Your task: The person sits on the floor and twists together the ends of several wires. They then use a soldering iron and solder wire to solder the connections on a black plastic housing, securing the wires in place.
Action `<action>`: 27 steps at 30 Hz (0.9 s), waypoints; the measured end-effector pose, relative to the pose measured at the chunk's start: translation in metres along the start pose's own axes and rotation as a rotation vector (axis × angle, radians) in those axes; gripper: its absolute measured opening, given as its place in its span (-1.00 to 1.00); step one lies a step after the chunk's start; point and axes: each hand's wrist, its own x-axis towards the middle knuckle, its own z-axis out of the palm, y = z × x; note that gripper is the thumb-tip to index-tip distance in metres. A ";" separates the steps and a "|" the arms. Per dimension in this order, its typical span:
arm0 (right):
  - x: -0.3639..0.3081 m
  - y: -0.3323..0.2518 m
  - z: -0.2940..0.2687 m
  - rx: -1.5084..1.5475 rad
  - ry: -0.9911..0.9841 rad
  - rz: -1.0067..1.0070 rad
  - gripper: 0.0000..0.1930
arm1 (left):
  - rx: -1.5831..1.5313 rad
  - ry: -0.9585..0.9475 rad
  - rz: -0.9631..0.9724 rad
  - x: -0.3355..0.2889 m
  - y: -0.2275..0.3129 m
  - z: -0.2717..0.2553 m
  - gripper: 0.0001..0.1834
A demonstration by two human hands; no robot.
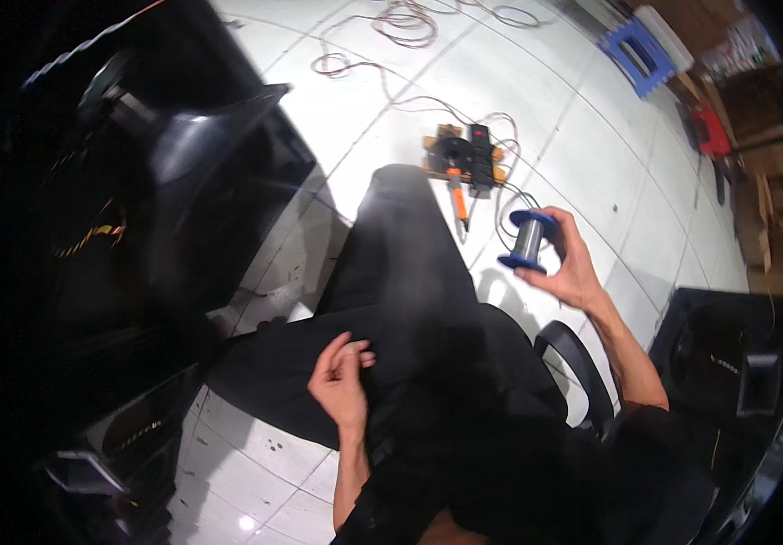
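A spool of silvery solder wire (528, 242) with blue end discs is in my right hand (572, 263). Its thumb and fingers grip the two discs, above the floor to the right of my knees. Over my black-clad lap, my left hand (341, 377) has its fingers curled in toward the thumb; whether anything small lies between them is hidden. Beyond my knees, an orange-handled soldering iron (459, 193) leans on a round black holder (451, 153). Beside that lies a black power strip (480, 159) with a red switch.
At my left stands a large black speaker cabinet (219, 195) with wires inside. Another black speaker box (728, 363) is at the right. Long thin cables (407, 27) coil over the white tiled floor (573, 118). A blue and white stool (639, 56) stands at the far right.
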 end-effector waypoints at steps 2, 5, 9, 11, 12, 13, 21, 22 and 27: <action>0.002 -0.038 0.030 0.250 -0.106 -0.157 -0.10 | -0.182 -0.160 -0.108 -0.004 0.023 0.023 -0.73; -0.003 -0.074 0.084 0.612 -0.278 -0.249 -0.01 | -0.554 -0.510 -0.322 0.003 0.039 0.032 -0.49; -0.012 -0.094 0.146 0.854 -0.328 -0.255 0.01 | -0.460 -0.664 -0.242 -0.002 0.052 0.018 -0.34; -0.010 -0.100 0.163 0.770 -0.375 -0.364 0.01 | -0.750 -0.685 -0.284 -0.006 0.050 0.002 -0.31; -0.006 -0.101 0.168 0.691 -0.405 -0.450 0.01 | -0.732 -0.698 -0.220 -0.005 0.052 -0.006 -0.32; -0.003 -0.102 0.170 0.606 -0.430 -0.538 0.00 | -0.715 -0.717 -0.158 -0.004 0.053 -0.012 -0.33; 0.011 -0.136 0.155 0.124 -0.401 -0.643 -0.20 | -0.441 -0.077 -0.037 -0.010 0.067 -0.023 -0.54; 0.012 -0.150 0.162 0.069 -0.307 -0.639 -0.54 | -0.405 -0.019 -0.026 -0.010 0.072 -0.020 -0.50; 0.017 -0.153 0.183 0.033 -0.385 -0.645 -0.74 | -0.229 0.075 0.065 -0.011 0.071 -0.021 -0.48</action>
